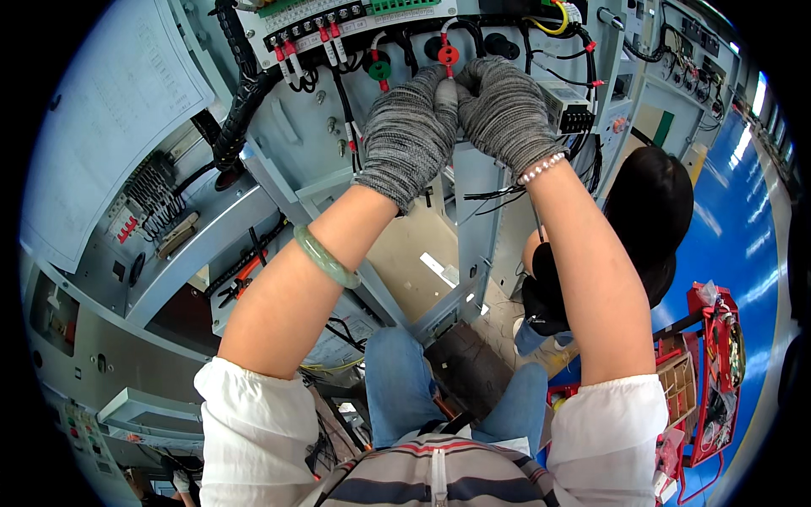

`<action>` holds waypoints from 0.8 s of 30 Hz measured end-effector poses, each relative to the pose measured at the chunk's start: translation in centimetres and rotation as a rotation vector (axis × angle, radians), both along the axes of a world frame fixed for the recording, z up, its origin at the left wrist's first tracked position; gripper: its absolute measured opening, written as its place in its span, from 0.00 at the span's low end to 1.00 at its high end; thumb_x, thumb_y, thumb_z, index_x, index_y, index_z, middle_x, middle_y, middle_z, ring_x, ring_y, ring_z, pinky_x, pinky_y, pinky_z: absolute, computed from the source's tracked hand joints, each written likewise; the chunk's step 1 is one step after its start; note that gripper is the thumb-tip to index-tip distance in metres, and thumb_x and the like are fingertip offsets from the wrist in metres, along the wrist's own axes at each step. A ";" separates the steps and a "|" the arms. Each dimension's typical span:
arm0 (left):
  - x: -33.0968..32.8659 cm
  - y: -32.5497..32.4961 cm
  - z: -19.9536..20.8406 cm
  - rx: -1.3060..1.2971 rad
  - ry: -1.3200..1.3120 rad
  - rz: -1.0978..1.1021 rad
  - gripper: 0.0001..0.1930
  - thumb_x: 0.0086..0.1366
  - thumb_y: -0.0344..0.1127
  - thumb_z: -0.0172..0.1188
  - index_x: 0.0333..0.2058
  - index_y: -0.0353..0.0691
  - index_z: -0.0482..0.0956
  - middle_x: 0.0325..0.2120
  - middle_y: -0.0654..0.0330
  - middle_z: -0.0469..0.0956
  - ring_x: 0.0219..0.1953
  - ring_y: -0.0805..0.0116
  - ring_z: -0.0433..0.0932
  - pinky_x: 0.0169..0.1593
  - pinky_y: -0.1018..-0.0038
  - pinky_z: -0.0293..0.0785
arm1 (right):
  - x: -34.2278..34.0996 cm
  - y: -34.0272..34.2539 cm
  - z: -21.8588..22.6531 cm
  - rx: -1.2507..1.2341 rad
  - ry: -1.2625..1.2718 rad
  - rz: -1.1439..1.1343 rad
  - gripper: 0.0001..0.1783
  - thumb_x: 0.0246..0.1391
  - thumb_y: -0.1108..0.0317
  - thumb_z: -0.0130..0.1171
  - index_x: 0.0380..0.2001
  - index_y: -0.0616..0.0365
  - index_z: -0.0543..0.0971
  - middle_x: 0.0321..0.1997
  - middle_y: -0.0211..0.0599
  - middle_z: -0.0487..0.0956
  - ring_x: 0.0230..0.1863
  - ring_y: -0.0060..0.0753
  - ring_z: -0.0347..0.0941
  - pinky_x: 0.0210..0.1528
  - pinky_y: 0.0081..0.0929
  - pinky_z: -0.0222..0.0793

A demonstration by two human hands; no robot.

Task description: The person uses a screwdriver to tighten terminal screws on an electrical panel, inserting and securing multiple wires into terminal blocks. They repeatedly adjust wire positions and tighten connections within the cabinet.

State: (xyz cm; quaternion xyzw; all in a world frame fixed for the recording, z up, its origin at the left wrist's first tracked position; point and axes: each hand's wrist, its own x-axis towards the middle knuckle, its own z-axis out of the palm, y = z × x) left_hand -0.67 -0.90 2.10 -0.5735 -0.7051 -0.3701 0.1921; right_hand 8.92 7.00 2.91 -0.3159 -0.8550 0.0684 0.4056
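Both my hands wear grey knitted gloves and meet just below a red round panel fitting (448, 55). My left hand (410, 127) is closed, its thumb and fingers pinched at a red-sleeved wire end (449, 71) under the fitting. My right hand (504, 114) is closed against it, fingers curled; what lies inside them is hidden. To the left sits a green round fitting (380, 70) with a red-sleeved wire end below. Above the hands runs a black terminal strip (317, 27) with red-sleeved wires. A black round knob (502, 46) is just beyond my right hand.
A thick black cable bundle (241, 118) runs down the cabinet's left. A paper drawing (110, 110) covers the left door. Red-handled pliers (245, 275) lie below. A dark-haired person (646, 228) crouches at right, near a red tool cart (718, 372). Loose black wires hang below my right hand.
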 end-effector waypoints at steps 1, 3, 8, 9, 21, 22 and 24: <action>0.1 0.0 0.2 -0.033 -0.024 0.007 0.19 0.66 0.46 0.43 0.46 0.41 0.73 0.37 0.48 0.76 0.41 0.51 0.75 0.46 0.64 0.70 | -0.1 0.3 0.0 -0.026 -0.002 0.016 0.13 0.50 0.59 0.54 0.35 0.54 0.79 0.31 0.44 0.79 0.34 0.41 0.77 0.41 0.35 0.72; 0.0 0.3 0.0 -0.009 -0.029 0.006 0.19 0.65 0.46 0.43 0.46 0.41 0.73 0.37 0.48 0.76 0.40 0.51 0.75 0.46 0.64 0.70 | 0.1 0.7 -0.3 0.012 0.006 0.016 0.13 0.50 0.59 0.55 0.35 0.54 0.79 0.31 0.44 0.79 0.34 0.41 0.76 0.41 0.36 0.72; -0.5 0.7 -0.1 0.038 -0.065 -0.039 0.18 0.64 0.46 0.45 0.42 0.40 0.76 0.35 0.47 0.77 0.38 0.51 0.75 0.45 0.63 0.70 | -0.2 1.1 -0.5 0.049 0.008 0.011 0.14 0.49 0.57 0.56 0.34 0.54 0.80 0.32 0.43 0.79 0.35 0.41 0.76 0.41 0.36 0.72; -0.5 0.9 -0.1 0.065 -0.076 -0.045 0.18 0.64 0.46 0.45 0.40 0.38 0.77 0.32 0.46 0.77 0.36 0.51 0.76 0.44 0.63 0.70 | -0.3 1.2 -0.5 0.033 0.000 0.015 0.15 0.48 0.57 0.57 0.34 0.54 0.80 0.32 0.43 0.79 0.35 0.41 0.76 0.41 0.36 0.72; 0.7 2.5 -0.9 0.256 -0.954 -0.224 0.14 0.58 0.41 0.57 0.39 0.38 0.79 0.33 0.54 0.80 0.34 0.66 0.77 0.44 0.72 0.70 | -0.6 1.2 -1.7 0.054 0.133 -0.002 0.13 0.45 0.57 0.60 0.30 0.54 0.80 0.29 0.42 0.77 0.33 0.39 0.75 0.41 0.34 0.71; 0.9 2.5 -1.0 0.279 -0.983 -0.248 0.14 0.58 0.41 0.58 0.39 0.38 0.79 0.33 0.54 0.80 0.35 0.66 0.77 0.44 0.72 0.70 | -0.5 1.1 -1.5 0.000 0.105 0.012 0.13 0.45 0.58 0.59 0.31 0.54 0.79 0.30 0.41 0.77 0.33 0.39 0.75 0.42 0.33 0.70; 0.5 3.3 -0.5 0.197 -0.893 -0.150 0.15 0.58 0.41 0.58 0.39 0.39 0.79 0.33 0.54 0.80 0.35 0.65 0.77 0.45 0.72 0.70 | 0.2 0.6 -0.6 -0.022 0.063 0.061 0.12 0.46 0.59 0.58 0.32 0.54 0.79 0.31 0.41 0.78 0.34 0.39 0.75 0.42 0.33 0.71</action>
